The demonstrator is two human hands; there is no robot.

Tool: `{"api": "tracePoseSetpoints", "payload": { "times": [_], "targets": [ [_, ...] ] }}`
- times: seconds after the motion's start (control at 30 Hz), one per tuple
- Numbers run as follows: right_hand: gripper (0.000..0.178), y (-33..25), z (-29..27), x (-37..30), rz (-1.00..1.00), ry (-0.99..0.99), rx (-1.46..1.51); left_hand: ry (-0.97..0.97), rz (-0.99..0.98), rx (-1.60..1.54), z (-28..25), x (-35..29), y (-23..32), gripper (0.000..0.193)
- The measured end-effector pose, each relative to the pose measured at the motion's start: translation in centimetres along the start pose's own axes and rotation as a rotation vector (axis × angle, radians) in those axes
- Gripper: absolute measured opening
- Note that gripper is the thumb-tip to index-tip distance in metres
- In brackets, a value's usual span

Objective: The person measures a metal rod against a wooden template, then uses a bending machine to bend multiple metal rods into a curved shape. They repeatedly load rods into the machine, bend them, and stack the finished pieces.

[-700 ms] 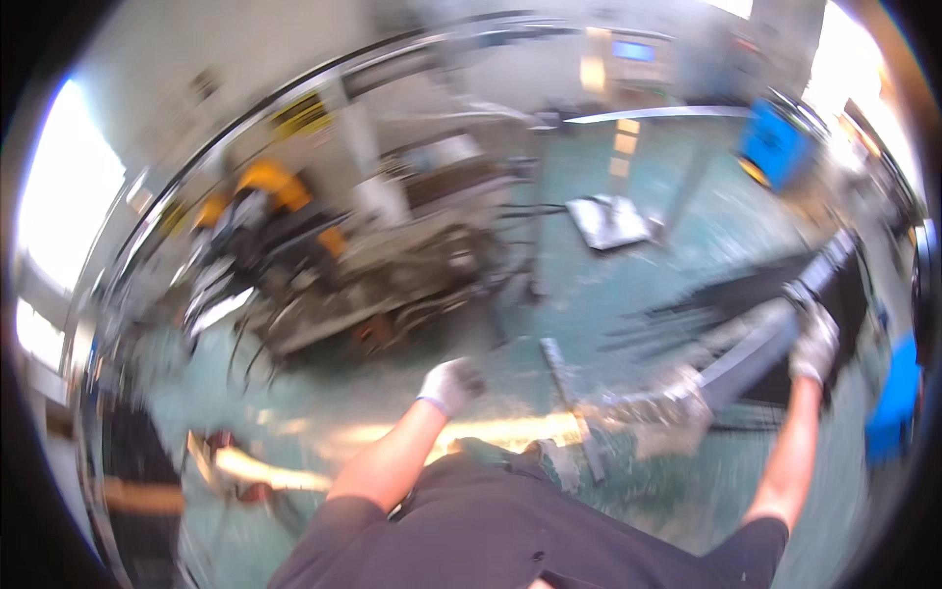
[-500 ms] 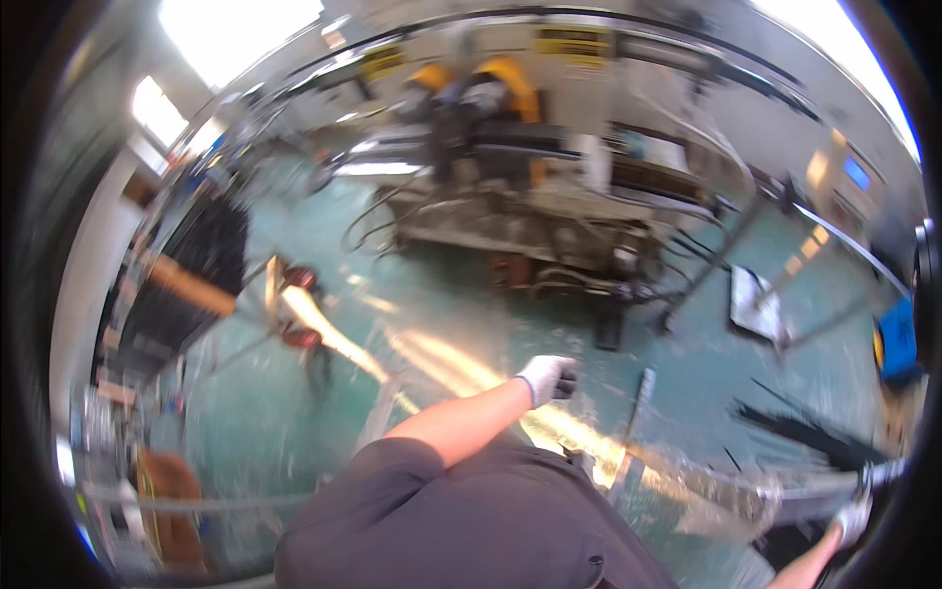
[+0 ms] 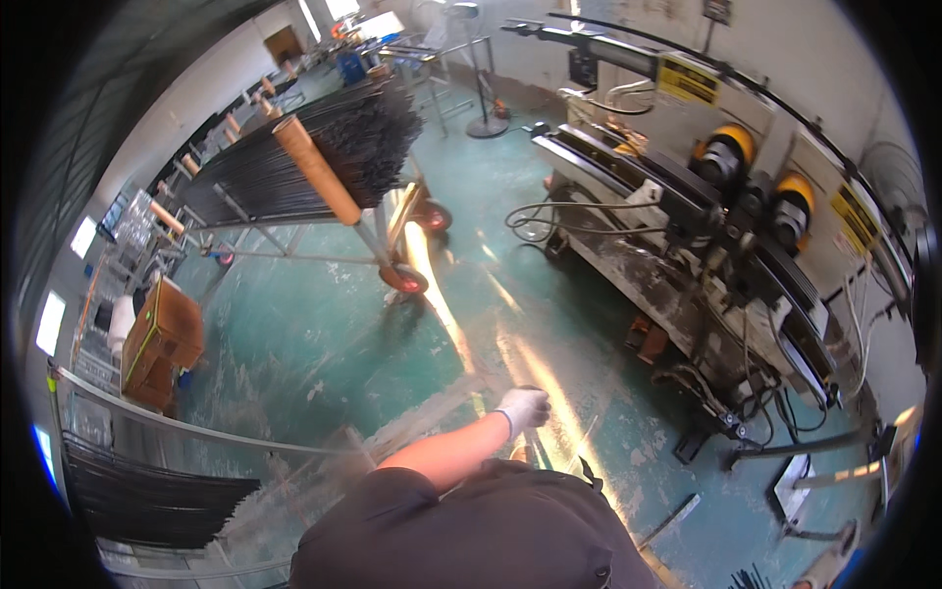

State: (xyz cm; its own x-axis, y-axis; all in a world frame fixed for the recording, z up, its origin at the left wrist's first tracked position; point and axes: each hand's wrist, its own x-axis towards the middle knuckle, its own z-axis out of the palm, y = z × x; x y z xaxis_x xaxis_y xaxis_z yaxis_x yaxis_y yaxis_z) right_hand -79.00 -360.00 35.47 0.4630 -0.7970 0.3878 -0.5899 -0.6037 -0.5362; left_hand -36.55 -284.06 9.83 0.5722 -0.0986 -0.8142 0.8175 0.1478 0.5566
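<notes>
My left hand (image 3: 525, 407), in a white glove, hangs in front of my body over the green floor. Its fingers are curled in and I see nothing in them. At the lower right rim, my right hand (image 3: 832, 562), also gloved, is blurred and partly cut off, so its grip is not readable. Close by it lie thin black strips (image 3: 751, 577) and a flat white panel on a stand (image 3: 790, 488).
A machine with yellow-and-black motors (image 3: 721, 155) fills the right side. To the left, a wheeled rack carries long black strips (image 3: 343, 147) between cardboard tubes (image 3: 316, 169). A metal-framed rack (image 3: 196, 424) with more black strips (image 3: 157, 496) and a brown carton (image 3: 167, 339) stand at the lower left.
My view has swung left, so the machine has shifted right and the strip rack has come into fuller view. My left hand stays before me; my right has slipped toward the bottom rim.
</notes>
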Motion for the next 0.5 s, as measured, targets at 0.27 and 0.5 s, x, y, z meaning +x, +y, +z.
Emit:
{"api": "tracePoseSetpoints", "payload": {
  "times": [0.27, 0.5],
  "targets": [
    [0.028, -24.9, 41.8, -16.5, 0.009, -0.603, 0.42, 0.061, 0.129, -0.406, -16.9, 5.1, 10.6, 0.029],
    [0.035, -55.3, 59.5, -17.0, -0.214, -0.944, 0.444, 0.312, 0.309, -0.477, -22.2, 4.7, 23.6, 0.033]
  ]
}}
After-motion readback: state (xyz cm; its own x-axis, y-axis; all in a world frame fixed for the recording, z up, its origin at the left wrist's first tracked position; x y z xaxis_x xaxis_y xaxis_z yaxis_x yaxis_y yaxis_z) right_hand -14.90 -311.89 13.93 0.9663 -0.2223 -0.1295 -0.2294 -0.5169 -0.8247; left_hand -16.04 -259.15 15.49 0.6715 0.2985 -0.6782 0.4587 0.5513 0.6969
